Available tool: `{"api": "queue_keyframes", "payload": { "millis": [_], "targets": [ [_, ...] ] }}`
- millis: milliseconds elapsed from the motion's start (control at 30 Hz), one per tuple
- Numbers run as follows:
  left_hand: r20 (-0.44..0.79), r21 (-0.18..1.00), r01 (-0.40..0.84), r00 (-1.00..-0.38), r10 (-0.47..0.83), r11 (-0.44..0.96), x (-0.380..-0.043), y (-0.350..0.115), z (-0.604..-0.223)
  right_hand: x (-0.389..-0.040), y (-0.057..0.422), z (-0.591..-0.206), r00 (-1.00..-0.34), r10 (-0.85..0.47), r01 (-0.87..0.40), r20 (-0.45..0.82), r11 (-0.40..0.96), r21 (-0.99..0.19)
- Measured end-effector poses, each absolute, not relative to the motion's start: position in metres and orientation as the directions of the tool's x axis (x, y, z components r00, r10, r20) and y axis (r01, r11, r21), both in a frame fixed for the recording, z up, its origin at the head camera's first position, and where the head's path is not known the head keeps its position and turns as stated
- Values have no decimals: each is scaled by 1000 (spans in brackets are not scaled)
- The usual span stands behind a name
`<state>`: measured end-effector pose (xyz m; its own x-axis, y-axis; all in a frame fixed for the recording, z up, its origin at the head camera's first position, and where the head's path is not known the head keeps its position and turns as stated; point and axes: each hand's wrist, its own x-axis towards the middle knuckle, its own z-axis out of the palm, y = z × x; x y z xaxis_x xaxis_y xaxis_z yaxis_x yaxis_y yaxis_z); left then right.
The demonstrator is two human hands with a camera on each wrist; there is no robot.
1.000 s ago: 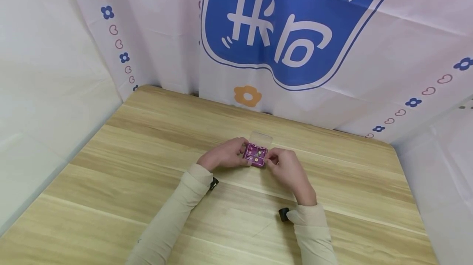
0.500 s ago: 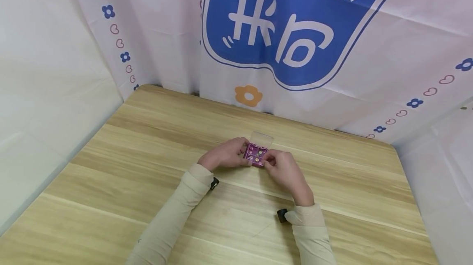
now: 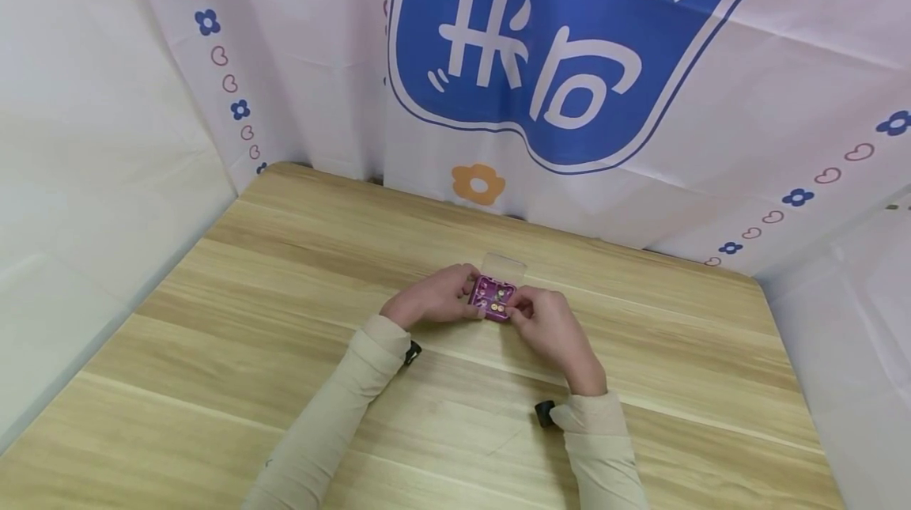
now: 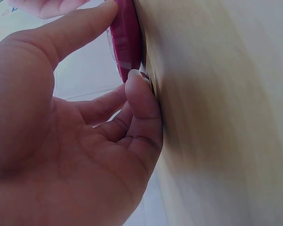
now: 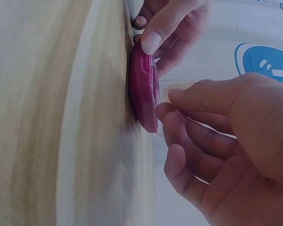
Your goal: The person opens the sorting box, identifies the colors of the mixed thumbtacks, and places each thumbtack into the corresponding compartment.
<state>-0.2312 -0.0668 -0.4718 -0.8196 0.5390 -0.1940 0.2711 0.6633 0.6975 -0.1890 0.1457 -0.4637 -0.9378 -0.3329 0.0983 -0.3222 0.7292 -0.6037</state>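
Compared with a second ago, little has changed: the right hand point(image 3: 551, 328) has crept slightly closer to the small magenta box point(image 3: 493, 298), and its fingers now reach over the box's near right corner, while the left hand point(image 3: 432, 296) stays where it was. The box lies flat on the wooden desk point(image 3: 285, 257) near its middle, its clear hinged lid point(image 3: 504, 265) standing open on the far side, with small gold-coloured pieces in its compartments. The left hand pinches the box's left edge between thumb and curled fingers; the right hand's fingers are curled at the box's right edge, thumb and forefinger drawn together, though what they pinch is too small to tell. Behind the desk hangs a white cloth point(image 3: 640, 99) printed with a blue emblem, flowers and hearts. The left wrist view shows the thumb point(image 4: 75, 33) laid along the box's rim point(image 4: 127, 42), hidden from the head camera; the right wrist view shows the box point(image 5: 144, 89) edge-on with the lid point(image 5: 172, 89) behind it.
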Motion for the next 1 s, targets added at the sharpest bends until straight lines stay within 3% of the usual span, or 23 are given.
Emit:
{"api": "queue_keyframes", "payload": {
  "millis": [400, 1000],
  "targets": [
    [-200, 706, 255, -823, 532, 660, -232, -66, -474, -190, 149, -467, -974, -227, -170, -23, 790, -589],
    [-195, 652, 295, -825, 530, 699, -228, -61, -468, -188, 141, -464, -985, -133, -26, -108, 737, -676]
  ]
}}
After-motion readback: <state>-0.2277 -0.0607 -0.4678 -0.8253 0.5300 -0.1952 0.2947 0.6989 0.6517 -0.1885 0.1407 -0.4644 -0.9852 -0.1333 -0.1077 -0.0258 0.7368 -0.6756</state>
